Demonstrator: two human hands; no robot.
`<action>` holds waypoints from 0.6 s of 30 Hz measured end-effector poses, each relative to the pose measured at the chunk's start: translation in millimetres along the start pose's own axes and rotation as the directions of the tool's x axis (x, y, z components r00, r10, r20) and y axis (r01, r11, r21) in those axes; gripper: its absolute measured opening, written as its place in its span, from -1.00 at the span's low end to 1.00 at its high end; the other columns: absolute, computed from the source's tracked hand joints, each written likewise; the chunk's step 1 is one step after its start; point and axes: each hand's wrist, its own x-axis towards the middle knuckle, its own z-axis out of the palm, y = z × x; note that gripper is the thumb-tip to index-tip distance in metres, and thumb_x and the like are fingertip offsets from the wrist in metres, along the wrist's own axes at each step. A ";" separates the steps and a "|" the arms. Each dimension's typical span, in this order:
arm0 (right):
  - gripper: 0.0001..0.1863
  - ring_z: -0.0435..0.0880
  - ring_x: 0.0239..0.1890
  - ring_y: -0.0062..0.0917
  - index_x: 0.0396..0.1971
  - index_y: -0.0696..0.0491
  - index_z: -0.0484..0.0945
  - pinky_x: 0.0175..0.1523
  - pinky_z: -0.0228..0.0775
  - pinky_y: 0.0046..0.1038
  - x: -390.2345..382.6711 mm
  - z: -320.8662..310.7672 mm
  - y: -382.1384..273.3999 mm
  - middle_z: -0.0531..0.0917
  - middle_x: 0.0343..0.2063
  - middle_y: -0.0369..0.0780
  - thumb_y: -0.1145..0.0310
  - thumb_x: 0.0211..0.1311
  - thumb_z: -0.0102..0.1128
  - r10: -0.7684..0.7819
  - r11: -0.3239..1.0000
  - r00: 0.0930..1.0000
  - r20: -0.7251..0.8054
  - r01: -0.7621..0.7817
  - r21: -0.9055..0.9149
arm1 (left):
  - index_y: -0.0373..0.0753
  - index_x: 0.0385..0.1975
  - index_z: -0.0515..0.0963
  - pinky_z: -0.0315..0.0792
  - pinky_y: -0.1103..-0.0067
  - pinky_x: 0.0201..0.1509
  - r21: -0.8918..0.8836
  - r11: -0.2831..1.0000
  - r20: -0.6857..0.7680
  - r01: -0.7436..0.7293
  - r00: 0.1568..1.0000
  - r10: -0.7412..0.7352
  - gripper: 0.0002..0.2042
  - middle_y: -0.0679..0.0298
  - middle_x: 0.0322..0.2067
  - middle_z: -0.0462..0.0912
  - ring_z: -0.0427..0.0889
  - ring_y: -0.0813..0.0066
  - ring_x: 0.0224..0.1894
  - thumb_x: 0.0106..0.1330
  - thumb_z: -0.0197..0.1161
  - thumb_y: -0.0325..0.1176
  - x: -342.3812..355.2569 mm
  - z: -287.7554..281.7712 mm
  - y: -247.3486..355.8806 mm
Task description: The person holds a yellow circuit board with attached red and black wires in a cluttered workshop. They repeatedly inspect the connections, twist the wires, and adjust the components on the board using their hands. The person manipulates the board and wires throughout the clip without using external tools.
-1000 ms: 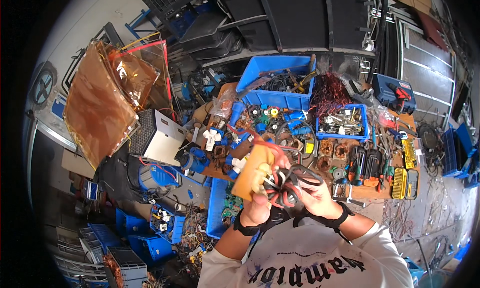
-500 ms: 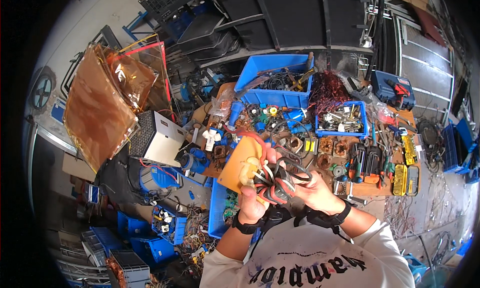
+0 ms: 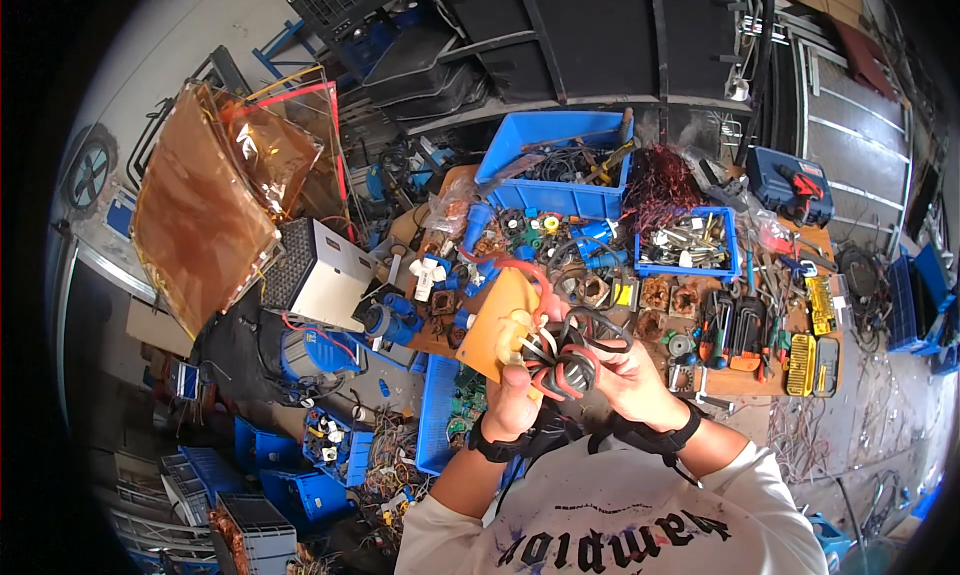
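Fingers of the left hand (image 3: 512,407) are closed on the lower part of an orange-yellow plate (image 3: 491,333); those of the right hand (image 3: 640,387) grip looped black and red wires (image 3: 574,369) beside it, though the tangle partly hides their tips. Both things are held up, with the wooden workbench (image 3: 752,384) beyond, where a blue tray (image 3: 685,271) of metal parts sits nearer than a blue bin (image 3: 560,201) of dark cables.

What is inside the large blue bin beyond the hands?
In the blue bin, dark, tangled cables show, with a yellow-handled tool toward its right side. Whatever lies beneath the cables is covered.
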 end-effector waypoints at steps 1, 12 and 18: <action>-0.73 0.51 -0.12 -0.70 -0.05 0.19 0.57 0.02 0.39 -0.55 1.1 -1.4 -4.1 0.61 -0.10 -0.30 0.40 0.31 0.16 0.022 0.998 1.000 0.014 -0.021 -0.064 | -0.32 0.26 0.12 0.38 0.37 0.14 -0.010 1.000 -0.017 -0.009 1.000 0.008 -0.07 0.23 0.06 0.41 0.46 0.34 0.03 0.10 0.16 0.35 0.9 0.6 -0.1; -0.83 0.58 -0.39 -0.36 -0.37 0.15 0.57 -0.23 0.39 -0.37 5.7 -12.1 -23.5 0.59 -0.50 -0.19 0.37 0.31 0.08 -0.116 0.809 0.982 0.149 0.181 -0.559 | -0.34 0.26 0.12 0.34 0.38 0.12 -0.027 0.997 -0.168 -0.065 0.984 0.060 -0.09 0.22 0.01 0.39 0.39 0.34 0.00 0.16 0.08 0.35 13.0 0.5 -2.7; -0.85 0.55 -0.43 -0.47 -0.36 0.18 0.58 -0.28 0.37 -0.45 -0.1 0.5 -19.4 0.57 -0.55 -0.23 0.44 0.30 0.07 -0.114 0.899 0.993 0.027 0.115 -0.424 | -0.31 0.36 -0.04 0.20 0.28 0.35 -0.194 0.979 -0.041 -0.064 0.998 0.057 -0.11 0.15 0.31 0.17 0.25 0.28 0.31 0.23 0.12 0.21 11.2 -7.2 -4.6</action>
